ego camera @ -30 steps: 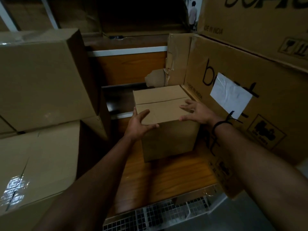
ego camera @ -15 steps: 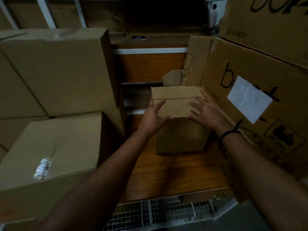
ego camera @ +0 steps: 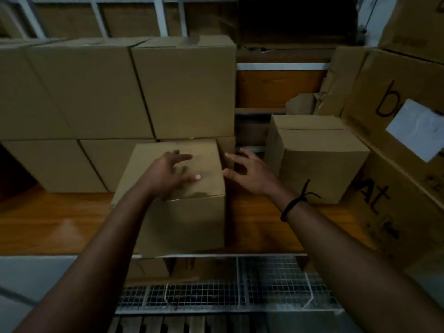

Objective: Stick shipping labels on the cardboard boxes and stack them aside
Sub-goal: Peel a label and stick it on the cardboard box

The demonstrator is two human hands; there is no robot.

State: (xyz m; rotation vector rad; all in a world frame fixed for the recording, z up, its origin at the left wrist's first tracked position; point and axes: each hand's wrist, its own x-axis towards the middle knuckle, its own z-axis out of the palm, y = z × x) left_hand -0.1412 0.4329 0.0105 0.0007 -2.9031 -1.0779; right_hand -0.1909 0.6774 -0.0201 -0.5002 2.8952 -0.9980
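Standing at the front edge of the wooden shelf (ego camera: 60, 222), dead centre, is the cardboard box (ego camera: 187, 219) being handled. The left hand (ego camera: 173, 174) lies flat on its top, fingers spread and straight, gripping nothing. The right hand (ego camera: 249, 175) hovers at the box's 3 o'clock edge, fingers fanned apart and empty; I cannot tell whether the thumb touches the cardboard. A black wristband (ego camera: 294, 205) circles that wrist.

A second box (ego camera: 317, 162) stands apart at 2 o'clock, so two sit free on the shelf. From 9 to 12 o'clock rises the stacked wall of boxes (ego camera: 101, 92): three in the upper row, at least two below. At 3 o'clock a large carton (ego camera: 384, 179) shows black letters, "b" above and "at" lower down, with one white paper sheet (ego camera: 418, 131) stuck across the print. Wire mesh (ego camera: 216, 299) runs below the shelf at 6 o'clock.
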